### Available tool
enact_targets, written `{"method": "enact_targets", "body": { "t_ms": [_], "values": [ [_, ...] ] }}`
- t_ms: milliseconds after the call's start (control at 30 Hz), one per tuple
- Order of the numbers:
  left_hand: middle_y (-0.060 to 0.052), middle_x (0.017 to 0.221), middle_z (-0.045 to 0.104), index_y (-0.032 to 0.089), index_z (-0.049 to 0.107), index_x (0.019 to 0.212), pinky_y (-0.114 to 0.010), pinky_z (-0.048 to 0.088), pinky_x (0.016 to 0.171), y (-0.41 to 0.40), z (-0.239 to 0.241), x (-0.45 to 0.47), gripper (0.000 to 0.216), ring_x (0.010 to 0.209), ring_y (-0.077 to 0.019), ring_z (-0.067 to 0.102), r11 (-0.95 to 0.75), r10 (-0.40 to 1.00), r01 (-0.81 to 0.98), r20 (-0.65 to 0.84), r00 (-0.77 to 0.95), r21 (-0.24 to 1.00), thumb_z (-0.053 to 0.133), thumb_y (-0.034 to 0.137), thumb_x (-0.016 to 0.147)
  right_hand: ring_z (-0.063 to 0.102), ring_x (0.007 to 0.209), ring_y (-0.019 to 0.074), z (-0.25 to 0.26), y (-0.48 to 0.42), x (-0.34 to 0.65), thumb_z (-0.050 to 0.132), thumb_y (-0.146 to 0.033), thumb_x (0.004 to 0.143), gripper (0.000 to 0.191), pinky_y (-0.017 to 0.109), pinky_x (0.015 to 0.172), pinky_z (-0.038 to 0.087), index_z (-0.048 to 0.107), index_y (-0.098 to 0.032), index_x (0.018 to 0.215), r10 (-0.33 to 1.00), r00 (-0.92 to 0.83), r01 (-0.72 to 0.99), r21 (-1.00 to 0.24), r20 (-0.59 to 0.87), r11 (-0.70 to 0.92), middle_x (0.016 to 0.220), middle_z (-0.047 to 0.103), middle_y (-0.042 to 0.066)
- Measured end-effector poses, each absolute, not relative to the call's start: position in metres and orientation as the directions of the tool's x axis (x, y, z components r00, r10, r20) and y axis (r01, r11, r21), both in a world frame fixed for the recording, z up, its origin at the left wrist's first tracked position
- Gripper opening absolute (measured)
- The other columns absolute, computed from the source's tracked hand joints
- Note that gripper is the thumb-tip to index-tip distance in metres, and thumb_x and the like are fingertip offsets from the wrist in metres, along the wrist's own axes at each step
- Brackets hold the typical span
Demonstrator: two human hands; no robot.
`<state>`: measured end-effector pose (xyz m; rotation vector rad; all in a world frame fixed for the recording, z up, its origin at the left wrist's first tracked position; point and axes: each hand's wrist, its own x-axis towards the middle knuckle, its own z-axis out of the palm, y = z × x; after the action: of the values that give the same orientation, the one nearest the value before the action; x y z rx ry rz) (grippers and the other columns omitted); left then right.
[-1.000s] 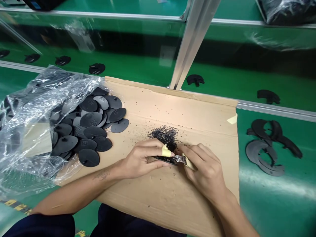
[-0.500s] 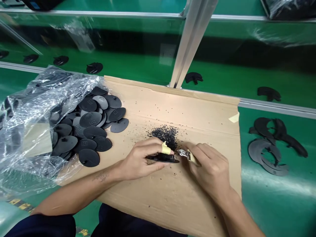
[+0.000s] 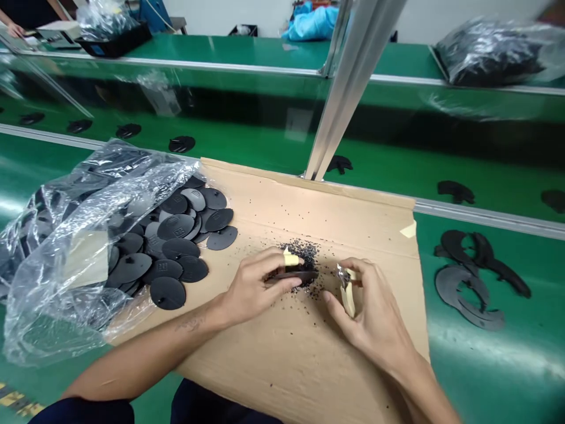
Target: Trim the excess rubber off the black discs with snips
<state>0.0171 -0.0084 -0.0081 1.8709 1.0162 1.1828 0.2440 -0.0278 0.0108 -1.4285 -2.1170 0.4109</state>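
Note:
My left hand point(image 3: 253, 288) pinches a black plastic disc point(image 3: 292, 275) edge-on over the cardboard sheet point(image 3: 309, 347), its forefinger wrapped in yellow tape. My right hand point(image 3: 371, 315) is closed on a small metal cutting tool point(image 3: 346, 282) with tape-wrapped handles, held a little to the right of the disc and apart from it. A heap of black shavings point(image 3: 304, 253) lies just behind the disc. Left of my left hand, a pile of black discs point(image 3: 176, 247) spills out of a clear plastic bag point(image 3: 75, 247).
A slanted metal post point(image 3: 344, 88) rises behind the cardboard. Black ring-shaped scraps point(image 3: 472, 277) lie on the green table at right. More black parts ride the green conveyor point(image 3: 265, 135) behind. A bag of black parts point(image 3: 485, 53) sits far right.
My right hand has drawn the tool away from the disc's edge, to the right and turned upright. The left hand stays put with the disc. The camera has tilted up.

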Motion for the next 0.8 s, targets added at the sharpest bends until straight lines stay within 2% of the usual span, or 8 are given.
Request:
{"method": "enact_targets", "body": {
  "t_ms": [100, 233, 300, 367, 500, 600, 700, 800],
  "values": [
    [-0.004, 0.088, 0.069, 0.016, 0.066, 0.097, -0.025, 0.054, 0.071, -0.006, -0.01, 0.02, 0.015, 0.081, -0.0144, 0.066, -0.229, 0.957, 0.046, 0.217, 0.193, 0.972, 0.072, 0.025, 0.086, 0.061, 0.094, 0.0247, 0.016, -0.026, 0.24, 0.06, -0.032, 0.092, 0.028, 0.037, 0.077, 0.05, 0.052, -0.023, 0.116, 0.919, -0.265, 0.67, -0.63, 0.291, 0.393, 0.103, 0.063, 0.009],
    [-0.003, 0.091, 0.068, 0.016, 0.059, 0.092, -0.024, 0.055, 0.074, -0.004, -0.013, 0.024, 0.016, 0.084, -0.0137, 0.067, -0.089, 0.969, -0.206, 0.133, 0.209, 0.975, 0.072, 0.02, 0.083, 0.064, 0.091, 0.0228, 0.022, -0.023, 0.23, 0.061, -0.027, 0.092, 0.02, 0.037, 0.077, 0.052, 0.057, -0.023, 0.112, 0.887, -0.326, 0.614, -0.64, 0.328, 0.463, 0.101, 0.067, 0.008],
    [-0.004, 0.091, 0.069, 0.016, 0.06, 0.092, -0.025, 0.055, 0.075, -0.005, -0.012, 0.024, 0.013, 0.083, -0.0138, 0.067, -0.104, 0.963, -0.169, 0.142, 0.23, 0.98, 0.069, 0.016, 0.083, 0.063, 0.079, 0.0195, 0.023, -0.023, 0.226, 0.06, -0.021, 0.092, 0.015, 0.034, 0.069, 0.052, 0.059, -0.022, 0.107, 0.864, -0.366, 0.6, -0.622, 0.347, 0.504, 0.092, 0.068, 0.005],
    [-0.005, 0.094, 0.07, 0.016, 0.064, 0.096, -0.027, 0.055, 0.078, -0.005, -0.011, 0.022, 0.013, 0.087, -0.0156, 0.067, -0.197, 0.947, -0.048, 0.202, 0.251, 0.979, 0.066, 0.013, 0.084, 0.062, 0.073, 0.0179, 0.024, -0.023, 0.224, 0.057, -0.014, 0.091, 0.015, 0.032, 0.065, 0.051, 0.06, -0.021, 0.104, 0.831, -0.4, 0.596, -0.58, 0.387, 0.556, 0.086, 0.068, 0.005],
    [-0.008, 0.098, 0.071, 0.016, 0.07, 0.107, -0.032, 0.055, 0.082, -0.003, -0.009, 0.016, 0.021, 0.092, -0.0184, 0.067, -0.484, 0.856, 0.149, 0.43, 0.288, 0.863, 0.065, 0.013, 0.087, 0.064, 0.08, 0.0198, 0.025, -0.022, 0.226, 0.058, -0.009, 0.089, 0.023, 0.034, 0.069, 0.051, 0.061, -0.021, 0.108, 0.764, -0.432, 0.568, -0.514, 0.478, 0.643, 0.091, 0.068, 0.007],
    [-0.008, 0.093, 0.072, 0.016, 0.072, 0.106, -0.031, 0.056, 0.076, 0.001, -0.011, 0.013, 0.02, 0.086, -0.0169, 0.067, -0.555, 0.819, 0.159, 0.504, 0.273, 0.816, 0.063, 0.011, 0.088, 0.064, 0.086, 0.0228, 0.027, -0.019, 0.234, 0.059, -0.015, 0.091, 0.027, 0.037, 0.073, 0.051, 0.059, -0.022, 0.117, 0.771, -0.405, 0.604, -0.489, 0.492, 0.629, 0.097, 0.068, 0.009],
    [-0.009, 0.098, 0.073, 0.016, 0.071, 0.108, -0.03, 0.057, 0.078, 0.001, -0.014, 0.013, 0.024, 0.09, -0.0164, 0.068, -0.546, 0.824, 0.126, 0.504, 0.258, 0.829, 0.061, 0.008, 0.088, 0.062, 0.078, 0.0209, 0.025, -0.018, 0.245, 0.058, -0.026, 0.094, 0.022, 0.034, 0.066, 0.05, 0.057, -0.022, 0.116, 0.835, -0.389, 0.657, -0.519, 0.388, 0.547, 0.091, 0.066, 0.007],
    [-0.01, 0.1, 0.073, 0.014, 0.071, 0.109, -0.031, 0.058, 0.082, -0.001, -0.016, 0.014, 0.026, 0.094, -0.0169, 0.069, -0.536, 0.822, 0.12, 0.483, 0.303, 0.836, 0.061, 0.007, 0.087, 0.057, 0.065, 0.0168, 0.02, -0.023, 0.255, 0.058, -0.036, 0.094, 0.025, 0.029, 0.055, 0.047, 0.049, -0.023, 0.113, 0.932, -0.302, 0.711, -0.604, 0.199, 0.36, 0.081, 0.059, 0.001]
  ]
}}
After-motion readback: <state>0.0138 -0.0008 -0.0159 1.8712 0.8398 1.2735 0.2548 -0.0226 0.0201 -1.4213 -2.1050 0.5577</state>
